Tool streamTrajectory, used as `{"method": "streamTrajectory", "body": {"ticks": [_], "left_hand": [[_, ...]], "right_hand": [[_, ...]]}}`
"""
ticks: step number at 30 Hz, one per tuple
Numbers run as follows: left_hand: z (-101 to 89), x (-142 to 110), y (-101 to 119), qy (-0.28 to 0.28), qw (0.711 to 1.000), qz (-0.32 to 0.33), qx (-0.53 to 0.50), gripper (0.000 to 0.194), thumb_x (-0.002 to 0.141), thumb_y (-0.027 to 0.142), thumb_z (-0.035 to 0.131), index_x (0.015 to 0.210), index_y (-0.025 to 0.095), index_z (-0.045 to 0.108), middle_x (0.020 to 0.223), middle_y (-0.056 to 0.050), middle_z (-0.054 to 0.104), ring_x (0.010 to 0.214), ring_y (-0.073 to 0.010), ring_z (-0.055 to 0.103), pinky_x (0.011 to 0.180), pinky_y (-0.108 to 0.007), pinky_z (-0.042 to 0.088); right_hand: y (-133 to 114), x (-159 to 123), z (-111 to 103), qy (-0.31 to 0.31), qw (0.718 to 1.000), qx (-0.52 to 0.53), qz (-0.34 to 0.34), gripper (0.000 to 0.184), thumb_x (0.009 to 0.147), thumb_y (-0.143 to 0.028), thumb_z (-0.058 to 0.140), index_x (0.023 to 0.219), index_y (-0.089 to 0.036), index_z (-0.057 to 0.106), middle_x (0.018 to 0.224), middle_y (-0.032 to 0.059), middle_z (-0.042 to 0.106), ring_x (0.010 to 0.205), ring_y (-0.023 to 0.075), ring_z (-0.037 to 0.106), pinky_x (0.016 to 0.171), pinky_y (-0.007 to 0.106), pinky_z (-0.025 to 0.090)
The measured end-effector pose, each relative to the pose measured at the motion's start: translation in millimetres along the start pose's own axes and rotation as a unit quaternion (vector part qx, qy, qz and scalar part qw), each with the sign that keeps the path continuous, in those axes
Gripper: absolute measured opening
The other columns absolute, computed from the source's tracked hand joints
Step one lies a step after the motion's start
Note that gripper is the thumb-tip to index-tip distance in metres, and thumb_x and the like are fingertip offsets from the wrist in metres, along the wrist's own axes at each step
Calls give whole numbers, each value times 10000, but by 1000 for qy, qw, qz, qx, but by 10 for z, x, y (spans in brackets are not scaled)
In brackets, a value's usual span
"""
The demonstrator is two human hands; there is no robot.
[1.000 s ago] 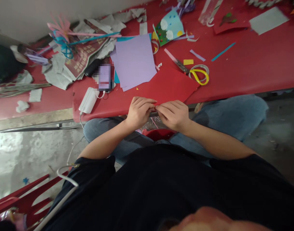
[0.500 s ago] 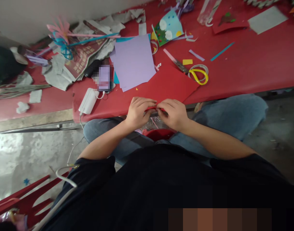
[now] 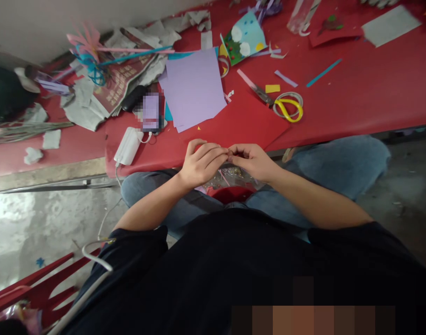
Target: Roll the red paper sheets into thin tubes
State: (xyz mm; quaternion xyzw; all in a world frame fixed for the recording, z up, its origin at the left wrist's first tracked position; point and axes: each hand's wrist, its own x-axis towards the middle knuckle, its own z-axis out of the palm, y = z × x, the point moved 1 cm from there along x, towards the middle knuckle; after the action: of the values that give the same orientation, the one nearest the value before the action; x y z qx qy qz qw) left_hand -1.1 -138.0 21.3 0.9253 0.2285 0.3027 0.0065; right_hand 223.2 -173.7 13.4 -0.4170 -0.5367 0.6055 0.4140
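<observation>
My left hand and my right hand meet fingertip to fingertip over the front edge of the table. Both are closed in a pinch. The narrow piece of red paper they gripped half a second ago is now hidden by the fingers. Just beyond the hands lies a large red paper sheet, nearly the same colour as the table. To its left is a stack of lilac paper with blue sheets under it. Yellow-handled scissors rest at the sheet's right corner, beside a roll of tape.
On the red table are a white power bank with a cable, a phone, crumpled newspaper, a painted card and loose paper strips. A red container is between my knees.
My left fingers have stretched out and now cover the place where red paper showed. My right hand has turned slightly, its fingertips still against the left's. The things on the table stay put.
</observation>
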Motion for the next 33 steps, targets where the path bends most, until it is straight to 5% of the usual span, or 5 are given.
{"method": "streamTrajectory", "body": {"ticks": [4,11,16,27,33], "left_hand": [[-40,43,9,7,1000,25,13,226,1040,186,700,1223,315,729,1259,15,841,1187,-247,780,1066,-524,482],[-3,138,-5,-13,996,-69,-55,129,1071,280,640,1055,236,760,1113,-50,854,1088,-246,772,998,-471,515],[15,161,3,-35,969,-173,-171,116,1039,266,665,979,217,752,1091,-62,837,1089,-237,760,996,-439,534],[20,67,23,-10,1000,-18,2,150,1055,203,672,1148,306,727,1223,2,842,1129,-244,778,1050,-518,465],[-1,68,6,-19,999,24,30,145,1066,200,659,1139,303,729,1226,8,840,1183,-241,766,1063,-509,461]], "right_hand": [[-71,-55,-6,52,988,-126,-76,168,971,-379,731,948,-214,714,927,22,740,870,188,674,840,358,525],[-32,-147,11,112,830,-474,-271,123,1079,-274,603,1085,-237,721,1127,61,795,1042,245,709,953,444,460],[-4,-136,18,103,788,-529,-298,138,1083,-244,583,1113,-241,718,1127,57,803,993,236,709,958,451,452],[-62,-48,-3,76,971,-188,-129,98,984,-293,672,920,-223,698,1009,42,760,943,205,700,885,370,544],[-45,-40,-31,46,976,-186,-106,118,993,-307,668,924,-216,699,955,26,755,900,198,690,857,369,529]]}}
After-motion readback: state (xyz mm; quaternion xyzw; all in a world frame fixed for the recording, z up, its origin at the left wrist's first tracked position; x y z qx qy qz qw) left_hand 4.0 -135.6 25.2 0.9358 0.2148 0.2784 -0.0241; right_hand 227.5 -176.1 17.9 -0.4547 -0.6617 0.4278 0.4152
